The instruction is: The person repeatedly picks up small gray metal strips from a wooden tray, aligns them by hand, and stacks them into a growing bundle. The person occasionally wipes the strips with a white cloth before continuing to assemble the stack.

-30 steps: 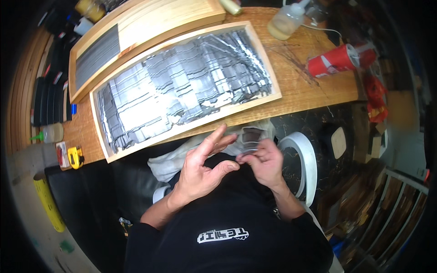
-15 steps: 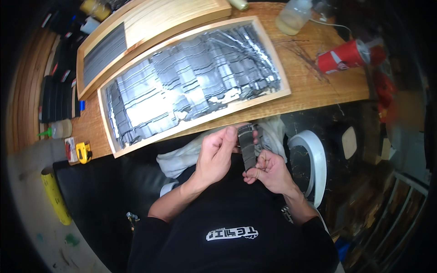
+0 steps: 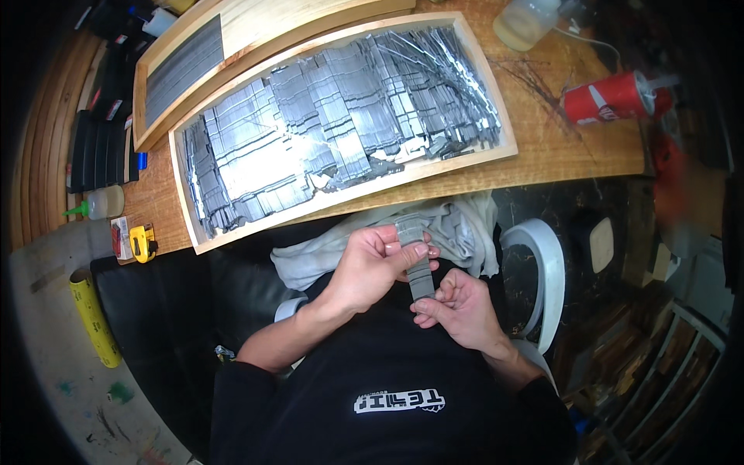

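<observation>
A narrow stack of thin grey strips (image 3: 419, 277) is held up in front of my chest, slightly tilted. My left hand (image 3: 373, 265) is closed on its upper part, the thumb lying across the front and fingertips showing behind the far side. At the lower end, my right hand (image 3: 466, 311) pinches the stack between thumb and curled fingers. Beyond my hands, many similar shiny strips (image 3: 333, 108) lie in rows inside a shallow wooden tray (image 3: 491, 85). Some at that tray's right end lie loose and crossed.
Behind stands a second wooden tray (image 3: 310, 27) with dark strips at its left. A red can (image 3: 608, 98) lies on the wooden table (image 3: 573, 151). A yellow tape measure (image 3: 142, 243) and a squeeze bottle (image 3: 105, 203) are at left. A pale cloth (image 3: 310, 260) hangs below the table edge.
My left thumb has come down across the front of the stack, which now shows lighter and turned more toward me. The whole view has shifted a little.
</observation>
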Demonstrator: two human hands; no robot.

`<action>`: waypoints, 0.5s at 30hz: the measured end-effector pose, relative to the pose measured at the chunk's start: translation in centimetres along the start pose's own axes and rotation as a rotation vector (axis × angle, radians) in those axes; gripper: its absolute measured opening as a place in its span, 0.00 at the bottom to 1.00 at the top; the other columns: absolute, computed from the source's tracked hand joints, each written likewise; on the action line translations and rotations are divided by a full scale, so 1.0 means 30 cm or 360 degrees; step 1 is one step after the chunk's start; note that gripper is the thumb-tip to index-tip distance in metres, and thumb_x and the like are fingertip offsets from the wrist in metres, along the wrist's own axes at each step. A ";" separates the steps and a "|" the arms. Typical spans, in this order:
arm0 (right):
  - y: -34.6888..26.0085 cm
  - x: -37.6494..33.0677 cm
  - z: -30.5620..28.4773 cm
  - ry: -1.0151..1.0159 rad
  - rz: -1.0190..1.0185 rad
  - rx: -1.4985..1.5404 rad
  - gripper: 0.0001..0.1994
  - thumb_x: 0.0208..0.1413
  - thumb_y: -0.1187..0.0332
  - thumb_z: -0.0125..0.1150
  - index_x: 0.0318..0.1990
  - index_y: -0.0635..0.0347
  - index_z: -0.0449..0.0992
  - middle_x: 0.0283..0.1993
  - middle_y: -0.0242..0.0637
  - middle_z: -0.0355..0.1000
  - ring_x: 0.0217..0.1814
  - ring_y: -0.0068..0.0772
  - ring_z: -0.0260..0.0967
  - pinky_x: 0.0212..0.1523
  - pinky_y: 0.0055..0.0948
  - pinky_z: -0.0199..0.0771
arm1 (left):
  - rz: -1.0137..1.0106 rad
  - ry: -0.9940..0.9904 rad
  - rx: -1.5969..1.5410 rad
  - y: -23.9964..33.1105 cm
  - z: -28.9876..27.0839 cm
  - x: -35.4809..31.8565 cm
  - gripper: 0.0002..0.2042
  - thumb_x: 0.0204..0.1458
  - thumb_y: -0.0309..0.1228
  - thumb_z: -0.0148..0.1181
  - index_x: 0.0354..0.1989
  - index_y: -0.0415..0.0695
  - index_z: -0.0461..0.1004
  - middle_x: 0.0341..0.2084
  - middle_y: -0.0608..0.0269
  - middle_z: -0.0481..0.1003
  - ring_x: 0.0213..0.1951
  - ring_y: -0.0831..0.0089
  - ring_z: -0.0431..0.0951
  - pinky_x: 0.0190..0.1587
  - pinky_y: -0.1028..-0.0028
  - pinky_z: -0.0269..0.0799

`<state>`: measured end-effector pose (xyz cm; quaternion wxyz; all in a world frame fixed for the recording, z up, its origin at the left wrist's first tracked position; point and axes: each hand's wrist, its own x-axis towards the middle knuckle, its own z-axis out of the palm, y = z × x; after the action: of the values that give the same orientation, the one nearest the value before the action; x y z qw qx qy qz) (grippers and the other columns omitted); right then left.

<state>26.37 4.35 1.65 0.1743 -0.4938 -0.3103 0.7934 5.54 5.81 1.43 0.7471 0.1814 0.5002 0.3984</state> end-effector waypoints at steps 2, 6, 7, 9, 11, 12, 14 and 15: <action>0.001 0.011 0.016 -0.0014 -0.0028 0.0065 0.16 0.60 0.80 0.70 0.33 0.58 0.63 0.31 0.37 0.77 0.35 0.30 0.84 0.35 0.28 0.89 | -0.0122 -0.0047 -0.0027 -0.005 -0.039 0.024 0.09 0.64 0.27 0.65 0.49 0.37 0.81 0.42 0.49 0.85 0.43 0.63 0.88 0.44 0.65 0.87; 0.008 0.038 0.039 -0.0052 -0.0082 0.0146 0.16 0.60 0.80 0.70 0.33 0.59 0.63 0.32 0.39 0.77 0.35 0.31 0.84 0.36 0.29 0.90 | -0.0189 -0.0111 -0.0133 0.027 -0.075 0.054 0.09 0.64 0.28 0.65 0.48 0.37 0.81 0.42 0.50 0.85 0.42 0.62 0.88 0.43 0.65 0.87; 0.007 0.042 0.042 -0.0064 -0.0071 0.0136 0.16 0.60 0.80 0.70 0.33 0.59 0.63 0.32 0.39 0.77 0.35 0.31 0.84 0.36 0.29 0.90 | -0.0179 -0.0113 -0.0121 0.027 -0.076 0.049 0.10 0.64 0.29 0.66 0.49 0.37 0.81 0.42 0.49 0.85 0.42 0.62 0.88 0.41 0.67 0.87; 0.001 0.040 0.036 -0.0064 -0.0070 0.0148 0.16 0.60 0.80 0.70 0.34 0.59 0.63 0.32 0.39 0.77 0.35 0.31 0.84 0.35 0.29 0.91 | -0.0226 -0.0119 -0.0097 0.040 -0.077 0.043 0.10 0.64 0.30 0.66 0.49 0.37 0.81 0.42 0.49 0.85 0.42 0.64 0.88 0.40 0.69 0.86; -0.001 0.039 0.028 -0.0073 -0.0063 0.0146 0.16 0.59 0.80 0.71 0.35 0.59 0.63 0.32 0.38 0.77 0.35 0.30 0.83 0.36 0.29 0.90 | -0.0240 -0.0151 -0.0076 0.041 -0.085 0.047 0.10 0.63 0.30 0.67 0.49 0.38 0.82 0.41 0.50 0.85 0.41 0.65 0.88 0.38 0.71 0.85; -0.001 0.041 0.025 -0.0083 -0.0058 0.0139 0.17 0.59 0.80 0.71 0.35 0.60 0.63 0.33 0.38 0.77 0.36 0.30 0.83 0.37 0.28 0.89 | -0.0229 -0.0180 -0.0066 0.033 -0.094 0.057 0.10 0.63 0.30 0.67 0.49 0.38 0.82 0.41 0.50 0.85 0.41 0.65 0.88 0.37 0.72 0.85; -0.011 0.052 0.014 -0.0116 -0.0149 0.0042 0.17 0.59 0.80 0.72 0.36 0.60 0.63 0.35 0.39 0.77 0.38 0.28 0.82 0.39 0.26 0.87 | -0.0199 -0.0211 -0.0014 0.030 -0.098 0.059 0.10 0.63 0.30 0.67 0.48 0.38 0.83 0.40 0.52 0.86 0.40 0.67 0.88 0.35 0.74 0.84; -0.023 0.065 0.004 -0.0139 -0.0246 -0.0048 0.17 0.59 0.79 0.72 0.37 0.60 0.63 0.36 0.39 0.78 0.39 0.27 0.82 0.40 0.25 0.85 | -0.0179 -0.0212 0.0028 0.033 -0.098 0.054 0.10 0.63 0.30 0.67 0.48 0.38 0.83 0.39 0.52 0.86 0.40 0.67 0.88 0.34 0.75 0.83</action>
<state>25.37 5.98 0.82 0.2139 -0.4360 -0.3667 0.7936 2.81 7.30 -0.17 0.7985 0.1856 0.4621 0.3383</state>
